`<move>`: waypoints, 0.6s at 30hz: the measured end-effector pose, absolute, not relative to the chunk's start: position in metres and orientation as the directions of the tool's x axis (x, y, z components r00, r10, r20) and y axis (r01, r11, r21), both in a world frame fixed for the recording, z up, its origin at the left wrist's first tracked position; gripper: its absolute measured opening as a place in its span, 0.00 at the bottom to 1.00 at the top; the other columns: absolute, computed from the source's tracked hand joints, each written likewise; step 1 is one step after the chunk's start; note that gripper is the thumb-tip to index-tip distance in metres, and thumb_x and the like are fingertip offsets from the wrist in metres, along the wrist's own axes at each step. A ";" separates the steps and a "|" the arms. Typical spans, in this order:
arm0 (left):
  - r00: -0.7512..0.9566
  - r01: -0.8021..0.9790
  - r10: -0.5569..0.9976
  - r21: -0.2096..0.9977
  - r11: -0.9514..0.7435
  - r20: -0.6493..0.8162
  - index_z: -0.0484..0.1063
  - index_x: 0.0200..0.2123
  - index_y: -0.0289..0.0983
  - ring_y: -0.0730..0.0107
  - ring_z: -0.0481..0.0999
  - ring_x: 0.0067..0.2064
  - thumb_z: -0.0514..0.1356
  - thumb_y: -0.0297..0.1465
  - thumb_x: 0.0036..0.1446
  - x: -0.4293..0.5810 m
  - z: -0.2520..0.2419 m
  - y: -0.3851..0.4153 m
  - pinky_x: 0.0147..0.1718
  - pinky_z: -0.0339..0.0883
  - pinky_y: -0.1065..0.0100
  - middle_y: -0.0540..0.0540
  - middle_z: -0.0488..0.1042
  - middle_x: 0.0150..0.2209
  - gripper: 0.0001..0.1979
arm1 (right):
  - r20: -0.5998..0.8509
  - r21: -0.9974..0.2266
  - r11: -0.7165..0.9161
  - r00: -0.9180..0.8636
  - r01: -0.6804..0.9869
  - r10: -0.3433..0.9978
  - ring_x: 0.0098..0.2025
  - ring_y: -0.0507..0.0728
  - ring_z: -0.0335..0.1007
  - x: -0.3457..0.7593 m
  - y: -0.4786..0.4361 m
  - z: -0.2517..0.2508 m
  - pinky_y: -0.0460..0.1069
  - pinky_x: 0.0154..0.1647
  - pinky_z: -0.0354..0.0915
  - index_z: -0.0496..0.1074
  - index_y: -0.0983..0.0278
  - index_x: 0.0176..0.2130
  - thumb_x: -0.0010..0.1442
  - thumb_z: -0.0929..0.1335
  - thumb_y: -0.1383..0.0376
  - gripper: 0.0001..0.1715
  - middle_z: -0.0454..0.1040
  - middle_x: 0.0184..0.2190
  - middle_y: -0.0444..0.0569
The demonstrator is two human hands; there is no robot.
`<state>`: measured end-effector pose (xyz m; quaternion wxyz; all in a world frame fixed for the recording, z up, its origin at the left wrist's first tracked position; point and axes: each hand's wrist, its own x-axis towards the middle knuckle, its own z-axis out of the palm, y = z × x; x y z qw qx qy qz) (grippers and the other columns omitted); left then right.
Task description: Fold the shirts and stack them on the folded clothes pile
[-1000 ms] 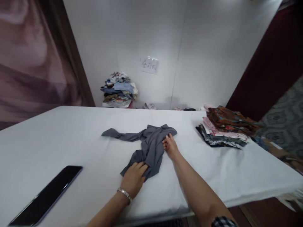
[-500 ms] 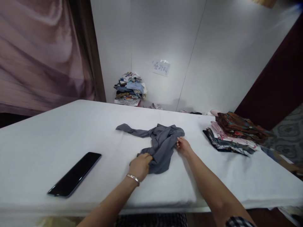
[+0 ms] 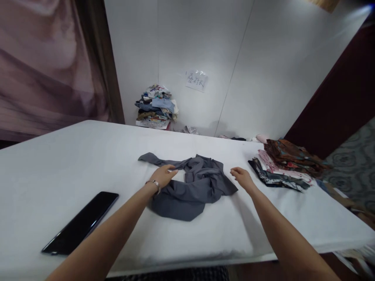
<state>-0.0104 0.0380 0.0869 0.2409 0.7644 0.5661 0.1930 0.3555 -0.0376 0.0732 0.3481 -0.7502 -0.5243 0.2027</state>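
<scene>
A crumpled dark grey shirt (image 3: 202, 183) lies on the white-covered table (image 3: 73, 164), one narrow sleeve-like strip stretching to the left. Over its left part is my left hand (image 3: 164, 174), thumb and fingers apart with nothing between them; whether it touches the cloth I cannot tell. A silver bracelet (image 3: 155, 184) circles that wrist. My right hand (image 3: 242, 178) hovers just right of the shirt, off the cloth, its fingers loosely bent, slightly apart and holding nothing.
A large black phone-like slab (image 3: 83, 222) lies at the left front. Folded patterned clothes (image 3: 281, 168) are stacked at the right. Behind the table rises a tall clothes pile (image 3: 156, 107), near a wall with a handwritten paper sign (image 3: 196, 80). A pink curtain (image 3: 43, 70) hangs at left.
Both hands have let go of the shirt. The left moved up and leftward, the right outward to the right. The shirt's lower part now spreads wider to both sides.
</scene>
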 end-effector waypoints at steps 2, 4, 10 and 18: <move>0.286 0.824 0.957 0.499 -0.267 0.041 0.70 0.52 0.35 0.61 0.72 0.52 0.53 0.39 0.58 0.003 0.085 0.059 0.52 0.63 0.67 0.40 0.72 0.52 0.22 | 0.033 -0.644 -0.272 0.382 0.715 0.924 0.47 0.61 0.72 0.357 -0.019 0.069 0.51 0.45 0.64 0.75 0.65 0.37 0.55 0.64 0.54 0.20 0.77 0.41 0.55; 0.289 0.840 0.956 0.464 -0.280 0.052 0.68 0.54 0.34 0.60 0.67 0.57 0.55 0.35 0.57 0.014 0.079 0.078 0.56 0.58 0.66 0.38 0.67 0.57 0.22 | -0.015 -0.619 -0.304 0.376 0.724 0.927 0.46 0.63 0.72 0.353 -0.005 0.062 0.52 0.45 0.63 0.76 0.66 0.32 0.55 0.65 0.52 0.21 0.78 0.39 0.57; 0.236 0.896 0.971 0.397 -0.201 -0.042 0.69 0.53 0.36 0.56 0.71 0.54 0.58 0.32 0.54 0.035 0.061 0.113 0.50 0.64 0.64 0.36 0.67 0.57 0.22 | -0.122 -0.632 -0.376 0.393 0.677 0.912 0.38 0.63 0.74 0.336 0.022 0.046 0.50 0.38 0.65 0.74 0.65 0.22 0.52 0.68 0.54 0.18 0.77 0.26 0.54; 0.020 0.858 1.000 0.513 -0.027 0.021 0.74 0.40 0.34 0.60 0.74 0.48 0.56 0.36 0.60 0.017 0.099 0.158 0.48 0.66 0.55 0.40 0.75 0.45 0.13 | -0.084 -0.976 -0.141 0.307 0.169 0.948 0.29 0.57 0.74 0.341 0.007 0.073 0.49 0.31 0.68 0.76 0.65 0.34 0.49 0.70 0.53 0.19 0.78 0.26 0.47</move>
